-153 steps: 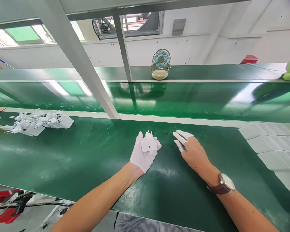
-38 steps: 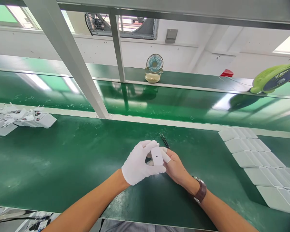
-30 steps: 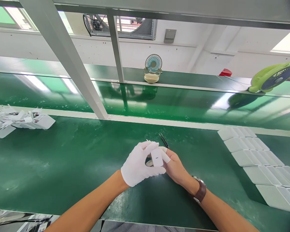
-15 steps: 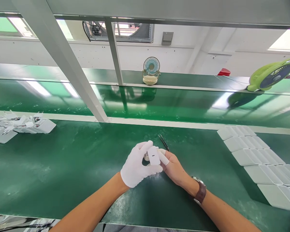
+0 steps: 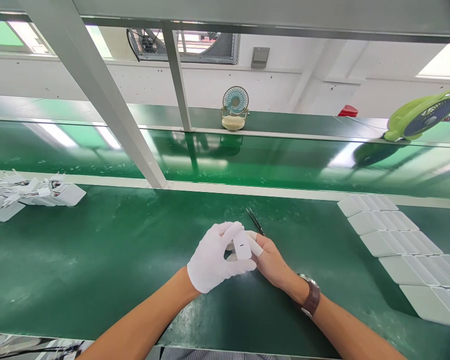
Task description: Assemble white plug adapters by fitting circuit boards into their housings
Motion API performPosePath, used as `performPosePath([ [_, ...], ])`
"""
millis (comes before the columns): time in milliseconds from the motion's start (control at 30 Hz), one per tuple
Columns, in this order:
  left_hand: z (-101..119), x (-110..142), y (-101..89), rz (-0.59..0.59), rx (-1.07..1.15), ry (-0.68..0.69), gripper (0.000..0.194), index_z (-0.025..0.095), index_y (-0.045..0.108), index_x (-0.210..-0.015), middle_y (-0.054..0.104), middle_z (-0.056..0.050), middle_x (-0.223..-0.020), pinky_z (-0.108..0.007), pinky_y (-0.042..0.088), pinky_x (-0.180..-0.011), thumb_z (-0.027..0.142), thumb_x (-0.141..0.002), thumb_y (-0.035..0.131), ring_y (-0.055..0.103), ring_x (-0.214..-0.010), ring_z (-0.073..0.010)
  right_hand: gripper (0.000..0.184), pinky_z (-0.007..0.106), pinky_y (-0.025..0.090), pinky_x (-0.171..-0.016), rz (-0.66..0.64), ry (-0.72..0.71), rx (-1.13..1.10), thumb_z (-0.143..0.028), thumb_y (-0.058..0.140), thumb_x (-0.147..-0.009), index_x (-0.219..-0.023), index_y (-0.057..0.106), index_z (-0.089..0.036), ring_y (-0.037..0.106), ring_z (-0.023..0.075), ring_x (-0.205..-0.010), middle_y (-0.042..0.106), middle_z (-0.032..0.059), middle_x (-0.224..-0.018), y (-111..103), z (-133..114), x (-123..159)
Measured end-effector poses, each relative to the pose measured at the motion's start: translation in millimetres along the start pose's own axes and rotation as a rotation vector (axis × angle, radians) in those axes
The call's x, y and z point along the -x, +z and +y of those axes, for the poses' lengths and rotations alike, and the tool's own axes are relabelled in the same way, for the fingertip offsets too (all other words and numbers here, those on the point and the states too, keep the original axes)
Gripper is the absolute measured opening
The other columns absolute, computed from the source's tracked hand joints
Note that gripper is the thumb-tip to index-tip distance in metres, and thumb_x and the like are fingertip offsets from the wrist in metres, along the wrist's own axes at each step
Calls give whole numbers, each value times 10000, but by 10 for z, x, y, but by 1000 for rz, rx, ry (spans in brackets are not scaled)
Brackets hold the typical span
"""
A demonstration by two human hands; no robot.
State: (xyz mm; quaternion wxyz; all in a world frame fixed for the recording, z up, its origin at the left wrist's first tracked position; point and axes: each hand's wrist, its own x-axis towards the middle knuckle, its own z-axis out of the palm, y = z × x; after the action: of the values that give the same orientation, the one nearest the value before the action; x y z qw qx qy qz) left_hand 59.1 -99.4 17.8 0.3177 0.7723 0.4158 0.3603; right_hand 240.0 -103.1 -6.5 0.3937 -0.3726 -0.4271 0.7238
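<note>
A small white plastic case (image 5: pixel 242 245) with a short dark slot in its face is held up over the green bench (image 5: pixel 135 280). My left hand (image 5: pixel 215 257), in a white glove, grips it between the thumb below and the fingers above. From the other side, my right hand (image 5: pixel 268 255) has its white-covered fingertips closed against the case's right edge. Black tweezers (image 5: pixel 254 220) show just beyond my right hand; whether they lie on the bench or sit in that hand, I cannot tell.
Flat white panels (image 5: pixel 401 242) stand in rows at the right. White parts with leads (image 5: pixel 30 192) are heaped at the far left. A slanted post (image 5: pixel 108 105) rises from the bench's back rail. A small fan (image 5: pixel 235 107) and a green fan (image 5: pixel 420 117) stand on the back shelf.
The white case has shifted slightly right and down in my hands. My left fingers have moved a little along its upper edge; my right hand stays almost where it was.
</note>
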Motion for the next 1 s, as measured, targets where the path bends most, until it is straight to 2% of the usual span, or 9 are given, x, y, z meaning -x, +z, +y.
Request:
performPosePath([
  [233, -60, 34, 17, 20, 9, 38, 780, 339, 480, -1409, 607, -86, -1305, -507, 528, -1005, 405, -738, 872, 654, -1185, -328, 405, 368, 559, -788, -9, 1, -25, -585, 623, -936, -1135, 719, -245, 719, 227, -898, 761, 48, -1027, -1, -62, 16],
  [333, -14, 28, 14, 64, -32, 57, 721, 345, 471, -1415, 579, -92, -1365, -509, 521, -1033, 333, -786, 822, 630, -1219, -320, 403, 389, 570, -825, 2, -16, -13, -562, 631, -938, -1194, 700, -258, 724, 231, -917, 761, 46, -1050, -33, -87, 15],
  [500, 37, -5, 53, 141, -135, -62, 647, 301, 442, -1448, 529, -101, -1452, -455, 507, -1062, 232, -858, 699, 542, -1327, -286, 408, 431, 586, -882, 178, -220, 102, -463, 740, -876, -1244, 680, -296, 691, 262, -1041, 725, 58, -1210, -79, -117, -8],
  [567, -9, -13, 90, 154, -141, -146, 650, 270, 419, -1472, 522, -110, -1469, -451, 502, -1063, 254, -877, 680, 550, -1321, -278, 372, 440, 579, -927, 232, -325, 215, -410, 746, -877, -1230, 689, -306, 670, 266, -1095, 695, 61, -1272, -86, -112, -10],
  [633, -68, -23, 114, 146, -157, -210, 630, 256, 451, -1459, 594, -98, -1391, -456, 513, -1033, 264, -872, 679, 593, -1266, -282, 345, 439, 565, -971, 213, -396, 366, -366, 704, -912, -1254, 684, -320, 655, 260, -1137, 666, 59, -1320, -94, -110, -1],
  [733, -122, -54, 93, 143, -184, -222, 442, 284, 643, -1260, 717, -40, -1124, -422, 565, -881, 263, -825, 717, 680, -1061, -280, 334, 451, 542, -1019, 182, -501, 632, -314, 615, -972, -1303, 658, -339, 656, 246, -1147, 670, 49, -1316, -137, -142, 17],
  [800, -133, -89, 43, 169, -176, -202, 278, 289, 720, -1094, 739, -18, -1003, -392, 570, -802, 281, -816, 728, 698, -963, -271, 318, 472, 507, -1068, 241, -614, 809, -292, 577, -993, -1299, 656, -327, 644, 251, -1180, 678, 55, -1306, -204, -186, 13],
  [867, -149, -128, -22, 221, -141, -222, 211, 272, 739, -1030, 750, -17, -984, -378, 569, -791, 322, -825, 727, 705, -939, -264, 328, 503, 474, -1096, 338, -685, 1004, -302, 563, -999, -1316, 645, -289, 613, 280, -1228, 670, 89, -1311, -297, -226, -9],
  [1000, -258, -185, -124, 320, -179, -370, 331, 241, 727, -1118, 735, -74, -1126, -453, 541, -906, 362, -811, 735, 685, -1047, -295, 465, 560, 469, -1046, 430, -561, 1325, -349, 555, -985, -1416, 575, -176, 587, 367, -1209, 647, 186, -1290, -493, -216, -88],
])
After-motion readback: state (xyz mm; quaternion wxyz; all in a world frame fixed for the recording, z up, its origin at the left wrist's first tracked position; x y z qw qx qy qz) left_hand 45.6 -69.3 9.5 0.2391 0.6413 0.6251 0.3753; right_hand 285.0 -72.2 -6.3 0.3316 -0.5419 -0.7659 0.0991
